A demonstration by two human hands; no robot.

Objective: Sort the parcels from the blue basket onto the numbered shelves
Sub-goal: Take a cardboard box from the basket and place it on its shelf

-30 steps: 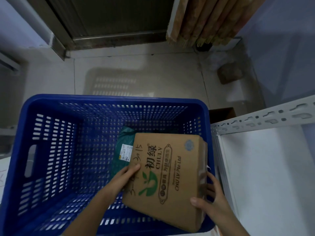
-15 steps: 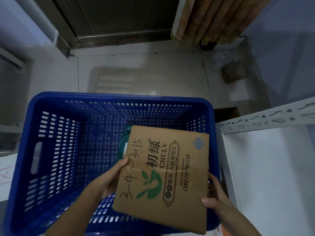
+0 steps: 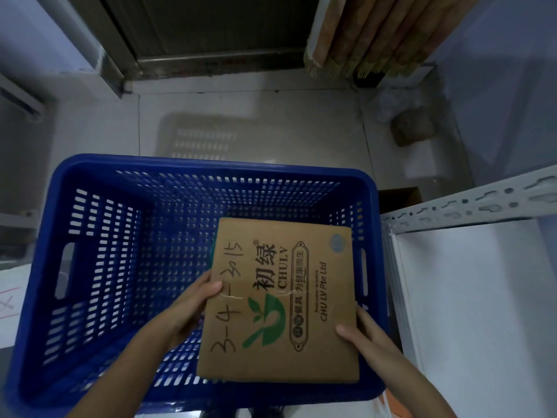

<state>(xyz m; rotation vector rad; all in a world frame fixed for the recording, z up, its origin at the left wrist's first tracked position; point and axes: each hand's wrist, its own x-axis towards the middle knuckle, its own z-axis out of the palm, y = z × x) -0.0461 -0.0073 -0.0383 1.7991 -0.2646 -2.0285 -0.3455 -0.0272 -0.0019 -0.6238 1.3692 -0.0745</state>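
Observation:
A brown cardboard parcel [image 3: 280, 303] with a green leaf logo and handwritten "3-4-3015" is held flat above the right half of the blue slotted basket [image 3: 99, 236]. My left hand [image 3: 193, 306] grips its left edge, thumb on top. Its right edge is gripped by my right hand [image 3: 364, 336], also thumb on top. The parcel hides nearly all of a dark green bag beneath it; only a sliver [image 3: 211, 254] shows at the box's left edge.
A white metal shelf [image 3: 470, 297] with a slotted grey rail [image 3: 470, 206] stands right of the basket. Beyond the basket lies pale tiled floor, with a dark door threshold, leaning brown boards [image 3: 370, 31] and a small open carton [image 3: 401, 199].
Both hands have lifted the parcel up out of the basket and tilted it flat toward me. It now covers the green bag that was visible beside it.

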